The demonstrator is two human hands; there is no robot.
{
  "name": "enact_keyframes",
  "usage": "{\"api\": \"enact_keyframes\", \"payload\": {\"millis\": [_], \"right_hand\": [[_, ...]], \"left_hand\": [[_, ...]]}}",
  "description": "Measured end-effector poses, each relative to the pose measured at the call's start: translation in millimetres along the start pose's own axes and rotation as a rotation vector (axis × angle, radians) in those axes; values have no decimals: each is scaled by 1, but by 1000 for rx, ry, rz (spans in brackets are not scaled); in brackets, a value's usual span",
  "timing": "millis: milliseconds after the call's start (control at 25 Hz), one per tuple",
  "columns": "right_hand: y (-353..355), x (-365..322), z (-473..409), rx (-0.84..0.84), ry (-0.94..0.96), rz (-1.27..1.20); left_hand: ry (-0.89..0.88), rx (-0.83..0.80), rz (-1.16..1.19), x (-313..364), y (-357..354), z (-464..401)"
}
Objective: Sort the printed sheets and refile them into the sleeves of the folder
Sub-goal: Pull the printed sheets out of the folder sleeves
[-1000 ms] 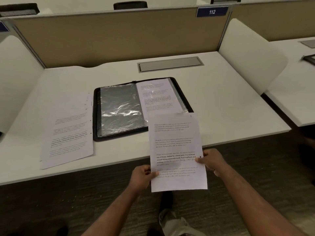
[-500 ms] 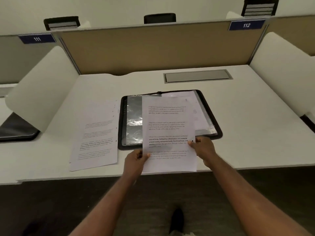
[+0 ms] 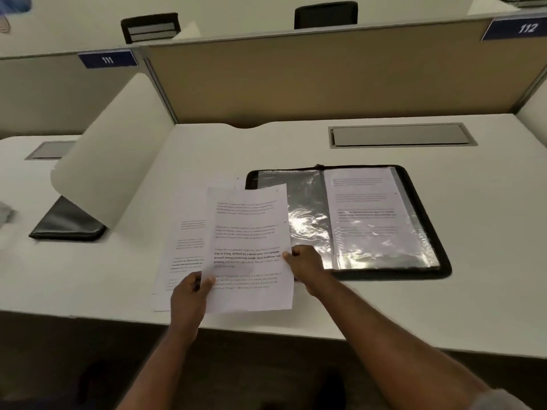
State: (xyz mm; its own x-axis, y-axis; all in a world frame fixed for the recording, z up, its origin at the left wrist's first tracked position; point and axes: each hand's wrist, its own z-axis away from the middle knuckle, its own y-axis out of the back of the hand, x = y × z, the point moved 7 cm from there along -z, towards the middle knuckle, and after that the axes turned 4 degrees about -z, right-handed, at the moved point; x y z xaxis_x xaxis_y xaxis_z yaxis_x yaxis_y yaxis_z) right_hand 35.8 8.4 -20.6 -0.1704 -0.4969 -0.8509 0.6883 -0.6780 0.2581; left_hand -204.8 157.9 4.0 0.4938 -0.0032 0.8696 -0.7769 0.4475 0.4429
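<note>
Both forearms reached forward over the near edge of the white worktop (image 3: 384, 306). The left hand (image 3: 189, 294) pinched the lower left edge of a printed sheet (image 3: 248, 250), thumb on top and fingers curled beneath. The right hand (image 3: 305, 263) gripped the same sheet at its right edge, a little higher up, thumb on the printed face. The sheet stretched between the two hands, its top leaning away from them.

Beyond and to the right of the right hand lay the open black folder (image 3: 438, 255), flat on the worktop, its left sleeve (image 3: 307, 211) shiny and without a page, its right sleeve holding a filed page (image 3: 367, 214). The held sheet's right edge overlapped the folder's left sleeve. Under the held sheet and out past the left hand lay a stack of loose sheets (image 3: 183, 232), partly covered.

Bare worktop ran to the right of the folder and between the hands and the front edge. A white curved divider (image 3: 109, 161) stood beyond the left hand, a tan partition (image 3: 325, 81) behind everything.
</note>
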Motion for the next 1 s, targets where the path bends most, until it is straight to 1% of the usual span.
{"api": "enact_keyframes", "payload": {"millis": [160,280,400,560,760,880,1000], "right_hand": [[-57,-10,0,-13,36,144],[-96,-10,3,-19,39,179],[-127,-9,5,-14,39,240],[-148,-6,8,37,54,311],[-143,-17,13,156,115,280],[-120,-19,19,272,160,301],[-68,-11,24,456,226,257]], "left_hand": [[62,28,-13,-32,47,-14],[115,37,-29,-58,80,-27],[155,15,-81,-77,101,-36],[159,-34,-119,-93,111,-47],[98,-39,-175,-87,114,-64],[40,54,-248,-77,113,-69],[-68,129,-295,-55,98,-70]]}}
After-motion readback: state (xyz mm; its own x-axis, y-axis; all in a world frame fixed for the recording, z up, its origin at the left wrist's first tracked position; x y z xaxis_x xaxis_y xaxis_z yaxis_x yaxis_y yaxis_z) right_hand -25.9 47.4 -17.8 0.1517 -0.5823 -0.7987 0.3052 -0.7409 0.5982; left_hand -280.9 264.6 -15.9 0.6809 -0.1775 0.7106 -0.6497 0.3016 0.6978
